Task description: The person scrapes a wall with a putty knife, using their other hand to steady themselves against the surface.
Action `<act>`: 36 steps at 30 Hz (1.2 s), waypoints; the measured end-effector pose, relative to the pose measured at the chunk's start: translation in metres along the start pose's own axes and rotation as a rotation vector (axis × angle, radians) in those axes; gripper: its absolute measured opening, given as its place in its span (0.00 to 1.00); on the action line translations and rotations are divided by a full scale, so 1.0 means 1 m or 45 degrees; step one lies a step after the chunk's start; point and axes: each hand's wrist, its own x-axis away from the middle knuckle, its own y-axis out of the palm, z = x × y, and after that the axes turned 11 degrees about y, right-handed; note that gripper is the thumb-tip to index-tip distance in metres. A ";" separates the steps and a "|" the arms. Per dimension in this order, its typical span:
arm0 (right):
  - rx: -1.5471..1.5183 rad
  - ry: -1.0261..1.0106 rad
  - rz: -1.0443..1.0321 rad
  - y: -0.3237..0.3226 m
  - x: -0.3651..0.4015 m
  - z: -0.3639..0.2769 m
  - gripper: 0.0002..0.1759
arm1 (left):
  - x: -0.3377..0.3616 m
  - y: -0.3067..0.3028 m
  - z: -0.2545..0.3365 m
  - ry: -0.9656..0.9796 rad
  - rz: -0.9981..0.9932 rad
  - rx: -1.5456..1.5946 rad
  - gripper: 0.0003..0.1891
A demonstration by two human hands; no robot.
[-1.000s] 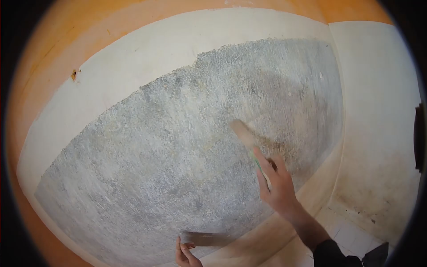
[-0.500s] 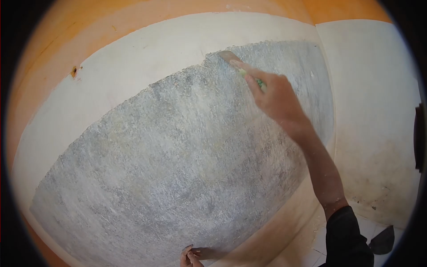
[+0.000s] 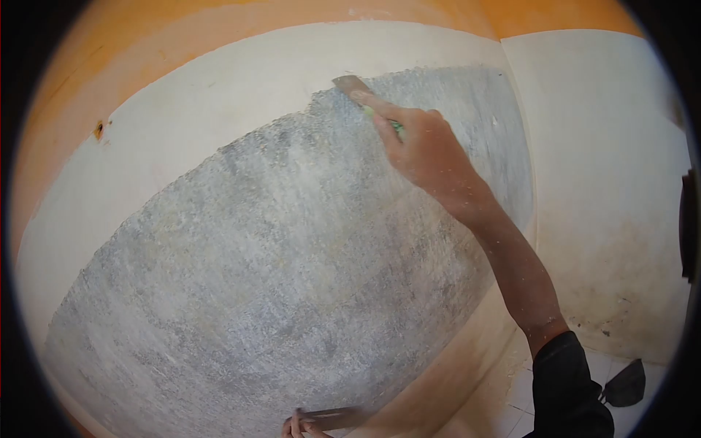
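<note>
My right hand [image 3: 427,150] is wrapped round the green handle of a scraper [image 3: 352,86]. Its flat metal blade lies against the wall at the ragged upper border between the rough grey patch [image 3: 292,255] and the smooth white coat [image 3: 241,87]. Only the fingers of my left hand [image 3: 296,425] show, curled at the bottom edge of the view, close to the grey surface. A dark flat shape extends to their right; whether it is a tool or a shadow I cannot make out.
Orange paint [image 3: 168,44] covers the wall above the white band. To the right, a second white wall [image 3: 599,160] meets this one at a corner. On the tiled floor [image 3: 515,420] below, a dark object [image 3: 626,383] shows beside my black sleeve [image 3: 569,390].
My right hand and the scraper have shifted left and slightly up along the grey patch's upper border. My left hand has moved a little left, and the dark shape beside it shows more clearly.
</note>
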 end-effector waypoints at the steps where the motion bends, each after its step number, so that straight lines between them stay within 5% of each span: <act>1: 0.018 -0.040 0.007 -0.001 0.001 -0.003 0.18 | 0.000 0.000 0.003 -0.004 -0.011 0.007 0.21; 3: -0.038 0.093 -0.148 -0.014 0.026 -0.019 0.18 | 0.000 0.000 0.013 -0.356 -0.050 -0.192 0.31; 5: -0.095 0.215 -0.309 -0.012 0.029 -0.026 0.17 | 0.000 0.010 0.014 -0.328 -0.099 -0.223 0.35; 9: -0.003 0.176 -0.222 -0.009 0.017 -0.035 0.18 | 0.006 0.014 0.020 -0.450 -0.315 -0.197 0.45; 15: -0.021 0.098 -0.208 -0.003 0.024 -0.041 0.18 | 0.012 0.017 0.014 -0.470 -0.485 -0.537 0.43; 23: -0.109 0.220 -0.392 0.001 0.038 -0.046 0.19 | 0.008 -0.002 0.018 -0.501 -0.614 -0.318 0.44; 25: -0.177 -0.108 -0.030 0.013 0.024 -0.034 0.18 | 0.009 0.002 0.011 -0.477 -0.643 -0.293 0.44; 27: -0.147 -0.102 -0.075 0.011 0.032 -0.034 0.18 | 0.018 0.015 0.002 -0.503 -0.610 -0.401 0.43; 31: -0.143 -0.181 -0.054 0.027 0.029 -0.023 0.18 | 0.012 0.021 -0.010 -0.163 -0.270 -0.337 0.37; 32: -0.141 -0.182 -0.057 0.026 0.031 -0.026 0.18 | -0.007 0.020 -0.016 0.165 -0.160 -0.294 0.32; 36: -0.094 -0.069 -0.096 0.017 0.047 -0.037 0.17 | -0.095 0.016 -0.003 0.415 -0.079 -0.152 0.27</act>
